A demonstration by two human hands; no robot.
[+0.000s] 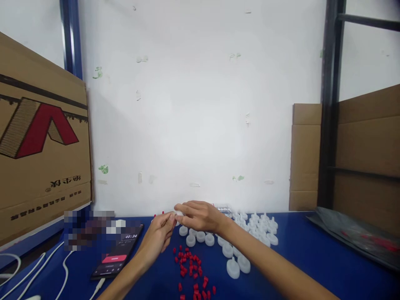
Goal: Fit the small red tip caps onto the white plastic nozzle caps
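My left hand [160,234] and my right hand [200,216] meet over the blue table [312,258], fingertips pinched together on a small white plastic cap [178,213]. A bit of red shows by the left fingertips; what it is I cannot tell. Below the hands lies a scatter of small red plastic pieces [192,271]. Several white plastic caps [237,250] lie under and to the right of my right forearm, more of them further back at right.
A phone [118,256] with a running timer lies left of my left hand, white cables [64,271] beside it. A printed cardboard box [40,146] stands at left, more cardboard [306,158] at right. A dark plastic bag [359,237] lies at the table's right.
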